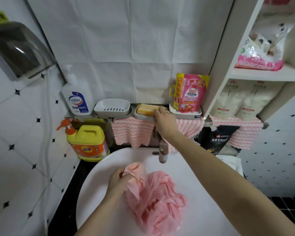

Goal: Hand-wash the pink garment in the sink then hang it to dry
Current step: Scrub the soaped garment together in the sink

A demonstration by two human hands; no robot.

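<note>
We note the pink garment bunched inside the sink, our left hand with fingers clamped on its upper fold, and beyond the sink's back rim our right hand with fingers curled on the yellow soap bar.

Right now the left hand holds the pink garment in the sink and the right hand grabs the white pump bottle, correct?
No. The head view shows the right hand on the orange soap bar instead. The left hand does hold the pink garment in the sink.
</note>
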